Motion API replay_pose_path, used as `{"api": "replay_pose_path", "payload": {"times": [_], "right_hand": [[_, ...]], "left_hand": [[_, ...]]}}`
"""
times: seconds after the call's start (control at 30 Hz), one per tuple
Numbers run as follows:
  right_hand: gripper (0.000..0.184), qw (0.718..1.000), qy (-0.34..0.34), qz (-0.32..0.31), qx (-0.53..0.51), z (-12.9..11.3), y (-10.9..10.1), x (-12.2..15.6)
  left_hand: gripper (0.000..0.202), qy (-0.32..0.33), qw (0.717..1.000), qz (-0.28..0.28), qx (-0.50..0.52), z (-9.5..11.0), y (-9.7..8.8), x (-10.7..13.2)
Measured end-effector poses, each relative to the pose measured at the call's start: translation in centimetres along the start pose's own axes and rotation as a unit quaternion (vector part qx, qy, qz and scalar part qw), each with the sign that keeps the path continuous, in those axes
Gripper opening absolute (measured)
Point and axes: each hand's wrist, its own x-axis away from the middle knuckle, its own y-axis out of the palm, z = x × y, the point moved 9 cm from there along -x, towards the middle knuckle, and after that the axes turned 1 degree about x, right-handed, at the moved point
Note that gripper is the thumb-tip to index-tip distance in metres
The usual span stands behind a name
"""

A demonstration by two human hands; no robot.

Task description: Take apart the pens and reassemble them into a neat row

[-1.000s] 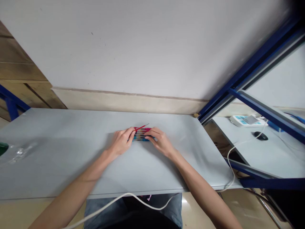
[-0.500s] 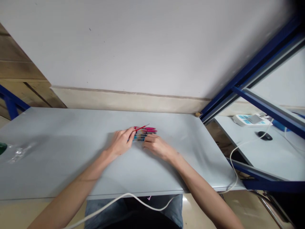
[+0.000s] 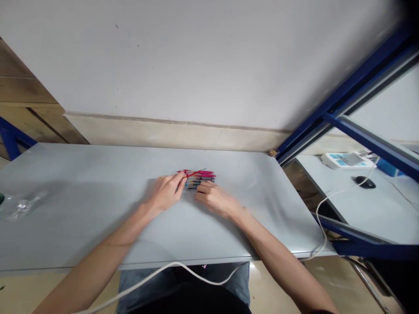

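Tabletop: your left hand pinches a red stick — tip rightward — over the pens. Right hand presses them, fingers together.

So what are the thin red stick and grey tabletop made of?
The thin red stick in the left hand looks like plastic with a greyish, maybe metal, tip; too small for certainty. The pale grey tabletop seems smooth laminate: soft sheen.

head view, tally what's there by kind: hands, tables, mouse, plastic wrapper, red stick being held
hands: 2 (left hand, right hand)
grey tables: 2 (near table, side table)
black mouse: 1
clear plastic wrapper: 1
red stick, pinched in the left fingers: 1
total: 7
The coloured sticks lying in a row are too small to count.
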Motion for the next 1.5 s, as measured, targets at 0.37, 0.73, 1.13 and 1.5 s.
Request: {"api": "replay_pose_path", "payload": {"times": [0.37,0.73,1.13,1.5], "right_hand": [[0.034,0.976,0.118,0.143,-0.111,0.5,-2.8,0.7],[0.027,0.936,0.169,0.21,-0.226,2.7,-3.2,0.6],[0.031,0.96,0.108,-0.041,-0.254,0.8,1.0,0.1],[0.033,0.954,0.129,-0.06,-0.264,0.5,1.1,0.1]], "left_hand": [[0.029,-0.026,0.98,-0.023,0.197,1.2,0.6,0.0],[0.025,-0.058,0.929,-0.114,0.347,3.0,2.8,0.9],[0.006,-0.144,0.968,-0.131,0.155,0.3,3.1,1.1],[0.008,-0.136,0.976,-0.162,0.042,-0.2,3.7,1.6]]}}
